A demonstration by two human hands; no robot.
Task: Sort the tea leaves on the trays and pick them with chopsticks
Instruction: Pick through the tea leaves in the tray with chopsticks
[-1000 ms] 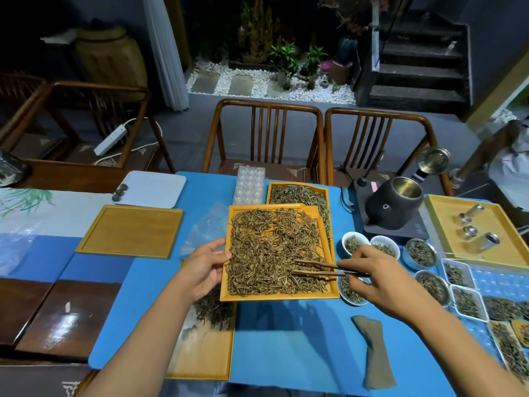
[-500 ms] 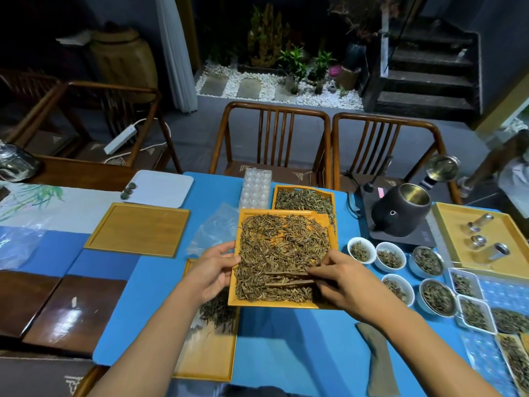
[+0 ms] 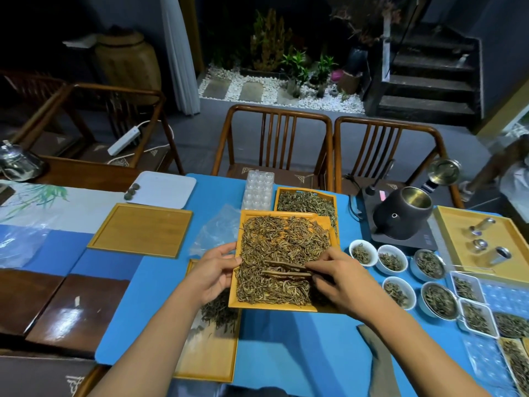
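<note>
Orange tray (image 3: 323, 219) of tea leaves (image 3: 283, 247) | left hand (image 3: 213, 272) grips tray edge | right hand (image 3: 340, 279) pinches chopsticks (image 3: 286, 269) flat over leaves

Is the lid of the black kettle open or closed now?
Open. The lid is tilted up behind the black kettle, and the shiny metal inside shows through the mouth.

Compared with a second ago, the right hand (image 3: 343, 282) sits further toward nine o'clock, its chopsticks (image 3: 286, 270) now lying flat across the tea leaves (image 3: 280, 245) instead of reaching in from the tray's three-o'clock edge.
</note>
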